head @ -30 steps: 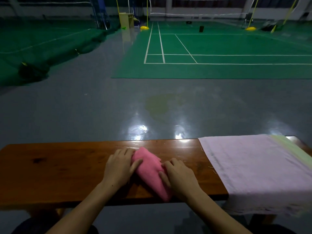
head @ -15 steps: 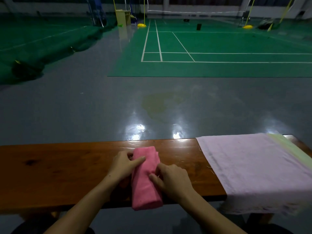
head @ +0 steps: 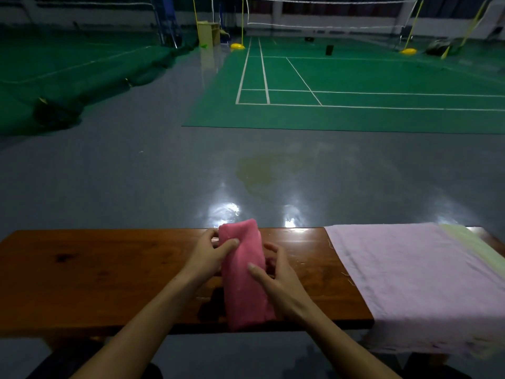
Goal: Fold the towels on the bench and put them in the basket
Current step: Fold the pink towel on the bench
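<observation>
We have the pink towel (head: 246,274) folded into a narrow bundle and raised off the wooden bench (head: 95,272) at about 6 o'clock in the head view; our left hand (head: 209,255) pinches its upper left edge between thumb and curled fingers, and our right hand (head: 276,277) wraps its right side, thumb across the front, fingers curled behind. To do this step well we judge it best to keep both grips close to the folded edges so the layers stay stacked, carry the bundle level, and let go only once it rests in the basket; a soft bundle like this will likely spring open if held at one corner. The basket itself is nowhere in view, so we cannot say which way to carry. At 3 o'clock a lilac towel (head: 415,285) lies spread flat across the bench, draping over the near edge, with a pale green towel (head: 475,247) showing from under its far right side; both look unfolded. Nothing stands between our hands and those towels; beyond the bench lie grey floor (head: 136,181) and a green court (head: 355,83).
</observation>
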`<state>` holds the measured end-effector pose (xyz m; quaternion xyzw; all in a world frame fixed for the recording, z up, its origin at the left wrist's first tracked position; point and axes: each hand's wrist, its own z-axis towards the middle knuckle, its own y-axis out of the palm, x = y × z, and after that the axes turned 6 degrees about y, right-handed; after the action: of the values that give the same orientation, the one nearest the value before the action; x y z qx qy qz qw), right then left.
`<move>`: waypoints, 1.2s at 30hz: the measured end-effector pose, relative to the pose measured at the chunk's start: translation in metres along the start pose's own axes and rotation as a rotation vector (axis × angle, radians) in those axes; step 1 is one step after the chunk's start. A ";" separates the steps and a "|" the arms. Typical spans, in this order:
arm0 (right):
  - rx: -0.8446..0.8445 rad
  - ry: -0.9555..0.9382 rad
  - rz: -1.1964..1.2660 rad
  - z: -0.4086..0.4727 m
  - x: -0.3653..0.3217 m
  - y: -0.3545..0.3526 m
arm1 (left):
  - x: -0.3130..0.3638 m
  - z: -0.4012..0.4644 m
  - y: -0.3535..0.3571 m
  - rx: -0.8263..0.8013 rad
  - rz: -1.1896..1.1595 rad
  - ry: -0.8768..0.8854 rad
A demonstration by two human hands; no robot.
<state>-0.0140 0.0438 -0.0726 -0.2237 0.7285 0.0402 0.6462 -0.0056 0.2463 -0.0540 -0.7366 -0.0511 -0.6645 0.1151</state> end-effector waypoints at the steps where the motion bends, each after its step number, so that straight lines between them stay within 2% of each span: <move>1: -0.016 0.004 0.030 0.000 -0.001 0.002 | 0.001 0.001 0.000 0.018 -0.047 -0.012; 4: -0.021 -0.039 0.099 0.001 -0.007 0.009 | 0.006 0.000 -0.001 0.059 -0.190 -0.040; 8: 0.064 -0.160 0.121 0.003 -0.018 0.008 | 0.016 0.002 -0.007 0.105 -0.282 -0.038; 14: 0.091 -0.286 0.006 -0.002 -0.033 0.010 | 0.034 -0.003 -0.023 0.169 -0.283 0.024; 23: 0.143 -0.344 0.013 -0.020 -0.067 0.049 | 0.056 -0.039 -0.072 0.275 -0.237 0.196; 28: -0.004 -0.396 -0.051 -0.025 -0.094 0.103 | 0.058 -0.080 -0.142 0.357 -0.226 0.219; 36: -0.486 -0.402 -0.335 -0.035 -0.099 0.240 | -0.006 -0.181 -0.290 0.575 -0.053 0.129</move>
<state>-0.1308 0.2743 -0.0271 -0.4749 0.5090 0.1490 0.7023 -0.2473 0.4844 -0.0140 -0.6283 -0.2492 -0.6710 0.3048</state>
